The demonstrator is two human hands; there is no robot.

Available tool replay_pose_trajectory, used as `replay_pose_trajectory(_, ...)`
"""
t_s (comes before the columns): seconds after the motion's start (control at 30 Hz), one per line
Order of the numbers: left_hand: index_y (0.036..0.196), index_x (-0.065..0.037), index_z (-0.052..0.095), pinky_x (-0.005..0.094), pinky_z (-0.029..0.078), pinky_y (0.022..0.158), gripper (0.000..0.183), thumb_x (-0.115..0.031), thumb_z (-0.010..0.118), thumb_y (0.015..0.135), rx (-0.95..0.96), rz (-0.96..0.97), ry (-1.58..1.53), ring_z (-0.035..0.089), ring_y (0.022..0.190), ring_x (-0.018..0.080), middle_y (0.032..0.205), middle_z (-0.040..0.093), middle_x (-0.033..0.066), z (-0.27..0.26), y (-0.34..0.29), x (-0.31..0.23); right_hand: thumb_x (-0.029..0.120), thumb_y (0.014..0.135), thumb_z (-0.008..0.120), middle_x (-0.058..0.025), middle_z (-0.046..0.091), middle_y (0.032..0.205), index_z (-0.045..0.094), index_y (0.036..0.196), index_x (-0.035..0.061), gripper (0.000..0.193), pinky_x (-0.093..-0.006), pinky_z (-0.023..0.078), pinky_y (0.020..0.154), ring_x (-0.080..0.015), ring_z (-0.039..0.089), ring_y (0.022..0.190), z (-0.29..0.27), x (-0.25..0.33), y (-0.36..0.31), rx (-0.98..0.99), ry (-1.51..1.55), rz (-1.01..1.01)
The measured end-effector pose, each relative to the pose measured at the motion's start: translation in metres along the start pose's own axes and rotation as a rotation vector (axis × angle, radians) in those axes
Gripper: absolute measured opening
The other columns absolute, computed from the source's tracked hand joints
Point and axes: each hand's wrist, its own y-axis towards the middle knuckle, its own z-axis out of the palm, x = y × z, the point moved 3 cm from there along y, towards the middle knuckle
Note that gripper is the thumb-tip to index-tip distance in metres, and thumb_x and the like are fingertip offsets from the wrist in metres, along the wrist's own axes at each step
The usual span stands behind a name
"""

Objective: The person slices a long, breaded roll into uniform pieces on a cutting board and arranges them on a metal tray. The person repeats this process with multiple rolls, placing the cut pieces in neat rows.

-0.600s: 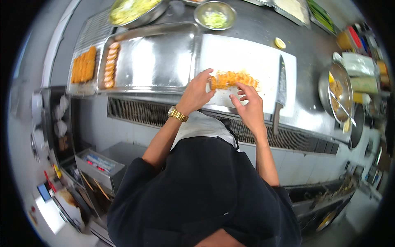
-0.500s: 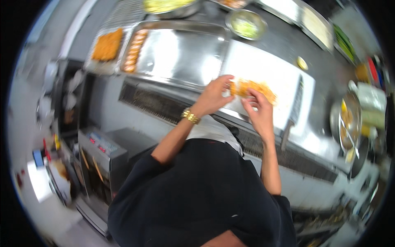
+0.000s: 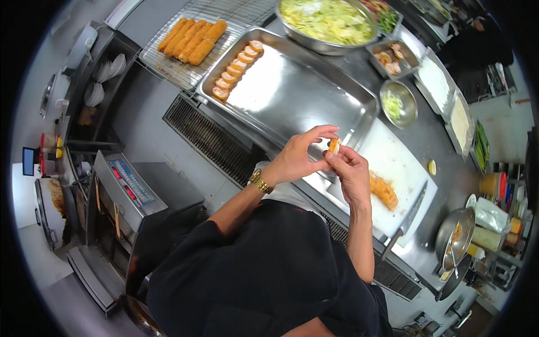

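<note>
Between my hands, over the near edge of the metal tray (image 3: 269,62), a small slice of breaded fried roll (image 3: 334,146) is raised, its pale filling showing. Thumb and fingertips of my left hand (image 3: 295,157) curl round its upper side. My right hand (image 3: 351,170) pinches it from below and the right. The rest of the cut roll (image 3: 383,192) lies on the white cutting board (image 3: 370,140), partly behind my right hand. A knife (image 3: 409,221) rests along the board's right side. At the tray's left end stands a row of slices (image 3: 237,68).
Uncut breaded rolls (image 3: 192,40) sit on a wire rack at far left. Behind the tray are a large bowl of shredded cabbage (image 3: 325,21), a small metal container (image 3: 394,58) and a small bowl (image 3: 400,104). A lemon piece (image 3: 432,167) lies beyond the board. A metal bowl (image 3: 455,238) stands at right.
My view has turned, shifting the counter in the picture. My left hand has lifted the slice off the board toward the tray, and my right hand has left the cut roll and joined it.
</note>
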Motion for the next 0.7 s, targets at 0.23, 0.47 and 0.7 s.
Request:
replay_pose_trajectory(0.23,0.165,-0.009,0.049,0.0432,0.054,0.119,0.09,-0.006,0.091,0.086,-0.052,-0.046,0.068,0.067,0.141,0.0312,0.155,0.067,0.0126,-0.158,0.014,0.058,0.005,0.096,0.085,-0.0075,0.079,0.109,0.072,0.133,-0.008,0.041,-0.0278,0.06,0.088,-0.0106,0.072,0.096,0.133,-0.001,0.128,0.084,-0.222,0.031)
replay_pose_trajectory(0.47,0.16,-0.003,0.055,0.0359,0.058,0.111,0.065,0.005,0.075,0.099,-0.275,-0.243,0.139,0.069,0.131,0.0205,0.147,0.07,0.0133,-0.302,-0.004,0.097,0.013,0.086,0.087,-0.0206,0.076,0.12,0.071,0.138,0.0032,0.055,-0.0382,0.062,0.093,-0.0309,0.076,0.097,0.226,-0.034,0.216,0.26,-0.976,-0.174)
replay_pose_trajectory(0.7,0.153,-0.001,0.063,0.0293,0.06,0.098,0.051,0.006,0.07,0.103,-0.462,-0.359,0.099,0.071,0.112,0.0118,0.134,0.074,0.0101,-0.354,-0.004,0.107,0.017,0.087,0.085,-0.0247,0.067,0.127,0.071,0.136,0.0015,0.053,-0.0505,0.061,0.097,-0.0458,0.072,0.112,0.263,-0.049,0.233,0.276,-1.235,-0.2)
